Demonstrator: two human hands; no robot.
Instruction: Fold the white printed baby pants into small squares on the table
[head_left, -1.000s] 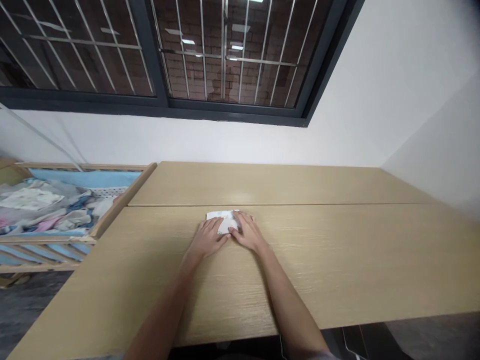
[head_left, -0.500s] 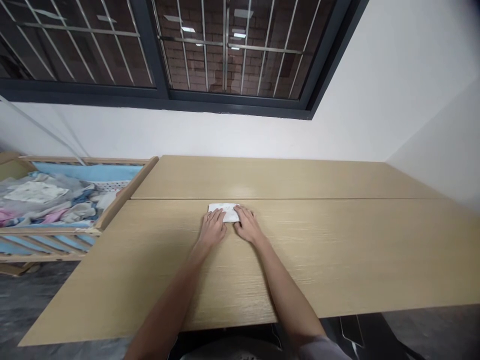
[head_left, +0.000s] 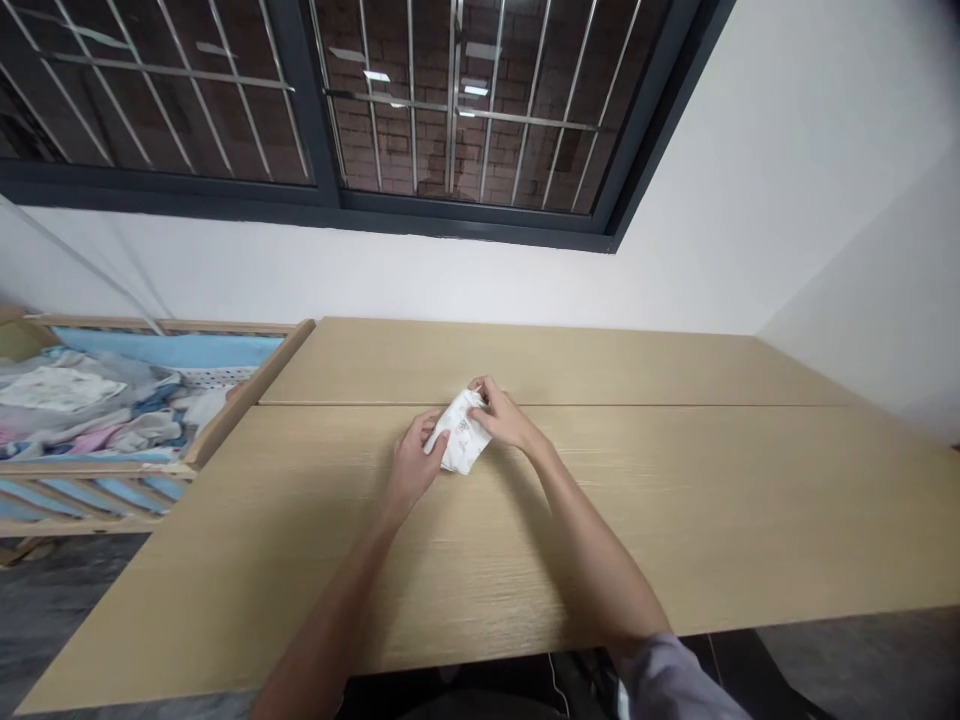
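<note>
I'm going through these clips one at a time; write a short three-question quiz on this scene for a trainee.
1. True or false: the left hand and the right hand both hold the small, white, printed cloth-like item.
2. Multiple choice: what stands beside the left edge of the pale wood-grain table?
A. a grey metal shelf
B. a light wooden crib with blue lining
C. a red plastic chair
3. Fill in: in the dark-framed window, thin metal ____ show against a brick wall.

Key: 1. true; 2. B; 3. bars
</note>
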